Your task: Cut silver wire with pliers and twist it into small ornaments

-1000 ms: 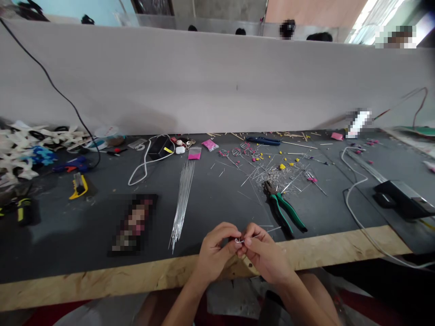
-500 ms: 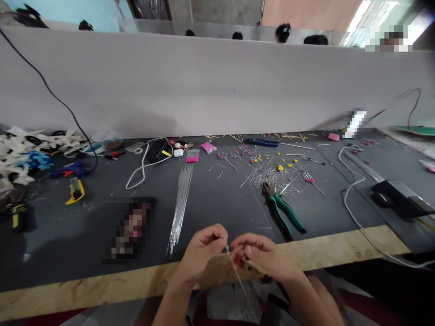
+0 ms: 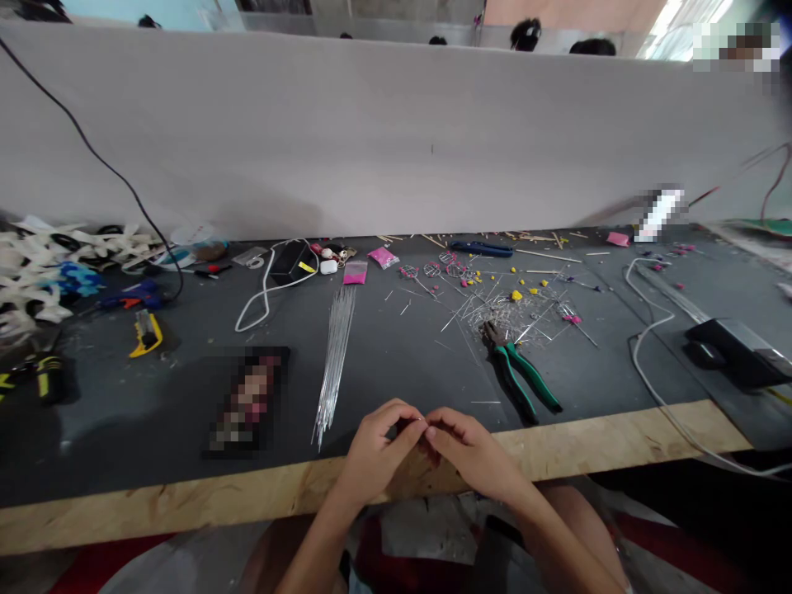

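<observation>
Both hands, left & right, pinch a thin silver wire piece btwn fingertips over the dark bench's wooden front edge; prob light, springy, kinks easily, so grip near ends.

You sit in a craft workshop: pliers, wire rods, a utility knife and scraps litter the tabletop.
</observation>
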Demonstrator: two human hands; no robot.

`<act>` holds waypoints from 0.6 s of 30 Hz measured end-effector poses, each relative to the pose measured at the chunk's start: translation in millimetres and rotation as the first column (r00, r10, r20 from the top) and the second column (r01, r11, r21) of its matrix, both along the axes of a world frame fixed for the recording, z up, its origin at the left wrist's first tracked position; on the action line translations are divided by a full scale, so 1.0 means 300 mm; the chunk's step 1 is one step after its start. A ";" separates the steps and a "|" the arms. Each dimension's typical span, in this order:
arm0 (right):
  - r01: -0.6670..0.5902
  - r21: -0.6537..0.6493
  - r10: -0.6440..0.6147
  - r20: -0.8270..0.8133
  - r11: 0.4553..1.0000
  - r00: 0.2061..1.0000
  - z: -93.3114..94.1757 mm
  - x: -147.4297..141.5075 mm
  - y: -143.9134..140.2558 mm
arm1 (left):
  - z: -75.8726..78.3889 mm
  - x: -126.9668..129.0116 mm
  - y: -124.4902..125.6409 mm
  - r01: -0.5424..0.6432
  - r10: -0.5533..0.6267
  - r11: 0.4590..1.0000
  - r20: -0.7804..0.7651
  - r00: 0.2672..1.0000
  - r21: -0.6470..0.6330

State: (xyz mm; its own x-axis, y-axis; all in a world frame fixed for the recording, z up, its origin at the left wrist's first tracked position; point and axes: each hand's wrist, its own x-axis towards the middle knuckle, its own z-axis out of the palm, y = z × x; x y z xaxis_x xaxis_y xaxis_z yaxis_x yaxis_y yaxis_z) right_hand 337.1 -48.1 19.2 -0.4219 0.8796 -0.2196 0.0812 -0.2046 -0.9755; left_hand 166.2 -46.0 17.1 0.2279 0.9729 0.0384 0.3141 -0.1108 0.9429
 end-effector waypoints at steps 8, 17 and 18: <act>-0.134 -0.265 0.025 -0.377 0.955 0.926 0.007 -0.012 -0.002 | -0.015 -0.018 -0.006 0.035 -0.041 0.994 0.060 0.997 0.101; -0.293 -0.377 0.065 -0.512 0.878 0.856 0.026 0.009 0.000 | 0.005 -0.032 -0.006 0.159 -0.173 0.969 0.061 0.983 0.188; -0.318 -0.373 0.085 -0.524 0.872 0.848 0.024 0.012 0.001 | 0.003 -0.032 -0.005 0.164 -0.180 0.965 0.062 0.982 0.203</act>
